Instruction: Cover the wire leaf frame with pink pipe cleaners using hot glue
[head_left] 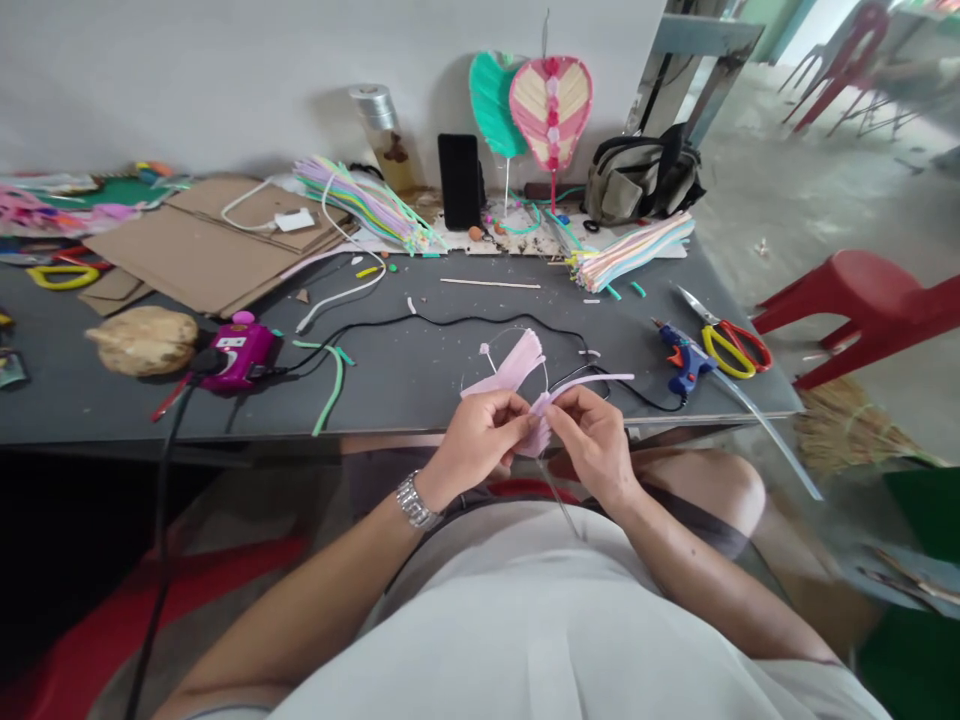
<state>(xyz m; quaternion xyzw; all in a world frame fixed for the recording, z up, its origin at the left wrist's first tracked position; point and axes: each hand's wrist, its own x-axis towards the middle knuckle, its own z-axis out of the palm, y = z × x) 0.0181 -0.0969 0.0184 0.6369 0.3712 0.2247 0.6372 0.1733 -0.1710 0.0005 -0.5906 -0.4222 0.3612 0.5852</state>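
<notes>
At the table's front edge, my left hand [484, 435] pinches a half-covered wire frame with a pale lilac fuzzy panel [517, 362]. Thin bare wire curves out around the panel, and a small lilac tuft [484, 349] stands on it. Close by, my right hand [592, 435] is closed on a lilac pipe cleaner [600, 379], whose free end sticks out to the right. The fingertips of both hands nearly meet at the panel's lower part, partly hiding it. A thin stem [559, 495] hangs below my hands toward my lap.
Right of my hands lie a blue glue gun [682, 357] with a long glue stick and scissors [731, 340]. Pipe cleaner bundles [637, 250], a phone [459, 182] and two leaf-shaped fans [551, 110] are at the back. A purple power adapter [238, 355] and black cord lie left.
</notes>
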